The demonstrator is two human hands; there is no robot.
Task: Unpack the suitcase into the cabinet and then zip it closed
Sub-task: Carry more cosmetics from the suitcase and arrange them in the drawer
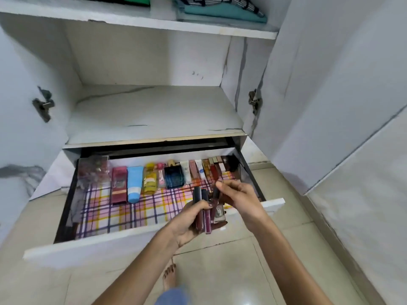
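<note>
Your left hand gripped several tubes over the drawer; your right hand pinched one of them. The cosmetics lay stowed at its back. The suitcase was out of view; zipping judged outstanding.

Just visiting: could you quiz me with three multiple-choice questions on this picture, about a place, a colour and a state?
1. Where does the light blue plastic tube lie? A) upper shelf B) in the open white drawer C) floor
2. The drawer's checked liner cloth is striped in? A) pink, yellow, purple B) green C) black
3. The left hand is? A) empty B) gripping dark lip-gloss tubes C) on a door

Answers: B, it lies in the drawer's back row; A, those stripes show; B, its fingers curl round them, the right hand pinching one.
</note>
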